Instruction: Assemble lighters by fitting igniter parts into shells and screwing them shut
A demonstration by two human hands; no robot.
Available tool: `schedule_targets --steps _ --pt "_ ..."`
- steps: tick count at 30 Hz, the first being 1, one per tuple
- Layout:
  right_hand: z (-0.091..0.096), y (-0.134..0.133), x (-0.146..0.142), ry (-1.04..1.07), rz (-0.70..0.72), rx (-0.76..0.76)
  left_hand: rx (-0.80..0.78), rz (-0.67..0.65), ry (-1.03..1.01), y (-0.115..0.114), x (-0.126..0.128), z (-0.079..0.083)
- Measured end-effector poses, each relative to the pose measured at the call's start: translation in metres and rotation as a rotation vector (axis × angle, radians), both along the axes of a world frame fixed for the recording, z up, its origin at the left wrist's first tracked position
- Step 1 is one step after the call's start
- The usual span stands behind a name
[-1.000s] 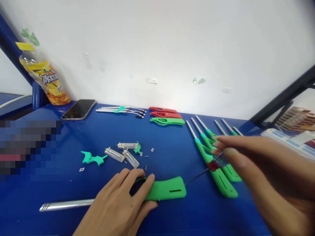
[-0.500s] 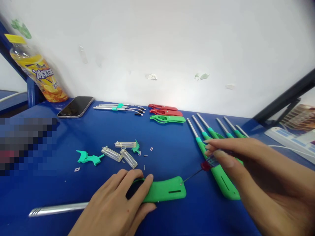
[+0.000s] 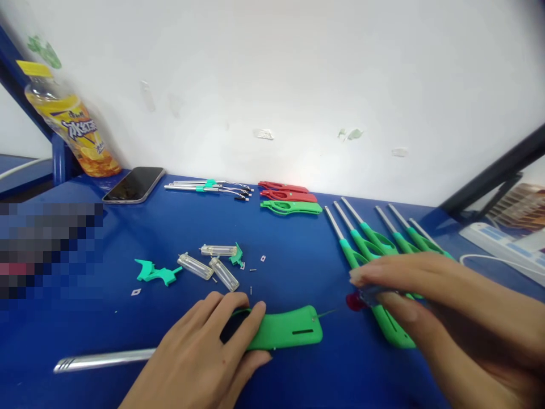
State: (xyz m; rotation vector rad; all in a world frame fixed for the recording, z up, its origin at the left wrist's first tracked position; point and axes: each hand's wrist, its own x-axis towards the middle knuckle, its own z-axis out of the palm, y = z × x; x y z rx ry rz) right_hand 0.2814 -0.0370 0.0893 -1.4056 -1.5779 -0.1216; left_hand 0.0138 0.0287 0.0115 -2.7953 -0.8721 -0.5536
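Note:
My left hand [image 3: 204, 352] is wrapped round a green gas lighter [image 3: 285, 330] lying on the blue table, its metal tube pointing left. Between the thumb and fingers of my right hand [image 3: 447, 318] is a screwdriver [image 3: 356, 301] with a red and clear handle. Its thin shaft is blurred, and the tip is close to the screw spot at the lighter's right end; whether they touch, I cannot tell. Beyond my left hand lie clear fuel tanks [image 3: 224, 274], a teal plastic trigger piece [image 3: 158, 274] and small screws [image 3: 251, 290].
Several green lighters [image 3: 394, 332] lie at the right, partly behind my right hand. Red casings [image 3: 289, 196], a green casing [image 3: 293, 208] and metal tubes with wires [image 3: 191, 186] line the wall. A phone [image 3: 135, 184], drink bottle [image 3: 76, 128] and power strip [image 3: 506, 250] are farther out.
My right hand and the screwdriver handle have shifted slightly down and right, with the shaft now blurred. My left hand and the lighter stay nearly in place.

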Motion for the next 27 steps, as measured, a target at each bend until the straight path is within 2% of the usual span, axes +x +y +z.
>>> schedule_targets --steps 4,8,14,17,23,27 --pt "0.005 -0.003 0.001 -0.017 0.024 -0.006 -0.014 0.008 0.011 0.000 0.001 0.001" --pt "0.013 0.001 0.001 -0.020 0.177 -0.036 -0.045 -0.007 0.032 0.001 0.004 0.004" --pt "0.011 0.007 -0.009 0.101 0.165 -0.039 -0.059 0.010 0.018 0.001 0.006 0.005" --pt "0.010 0.008 -0.012 0.147 0.203 -0.072 -0.072 0.011 0.005 -0.001 0.006 0.004" --pt "0.013 0.008 -0.008 0.129 0.314 -0.078 -0.124 0.050 0.019 -0.004 0.008 0.005" --pt "0.010 0.008 -0.006 0.056 0.292 -0.064 -0.109 0.042 0.018 -0.002 0.007 0.004"
